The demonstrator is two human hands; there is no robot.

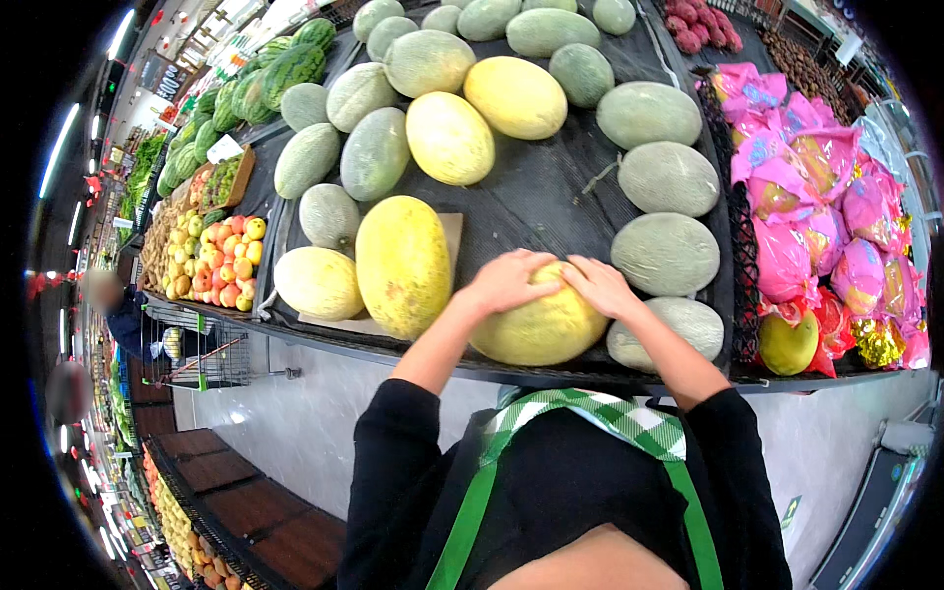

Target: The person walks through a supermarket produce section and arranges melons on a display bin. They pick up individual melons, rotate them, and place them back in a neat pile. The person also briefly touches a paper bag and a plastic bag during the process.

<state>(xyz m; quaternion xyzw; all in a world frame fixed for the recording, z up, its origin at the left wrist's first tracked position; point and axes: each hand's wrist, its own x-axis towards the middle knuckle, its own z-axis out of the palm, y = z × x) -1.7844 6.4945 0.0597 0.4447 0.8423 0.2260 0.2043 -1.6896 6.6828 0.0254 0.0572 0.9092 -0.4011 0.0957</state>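
Note:
A large yellow melon (544, 333) lies at the front edge of the black-lined display table (527, 210). My left hand (509, 280) cups its far left side, and my right hand (599, 284) its far right side, with the fingertips close together on top. Left of it, a bigger yellow melon (402, 265) rests partly on a piece of cardboard (451, 232), beside a paler yellow melon (318, 282). Close by my right forearm is a grey-green netted melon (667, 335), the front one of a column of several. Two more yellow melons (450, 138) (515, 97) sit farther back.
Pink-wrapped fruit (785, 251) and a bare pomelo (789, 343) lie beyond a black mesh divider (741, 273) on the right. Watermelons (295, 70) and reddish apple-like fruit (230, 254) are at left. A person stands by a shopping cart (214, 358) in the aisle.

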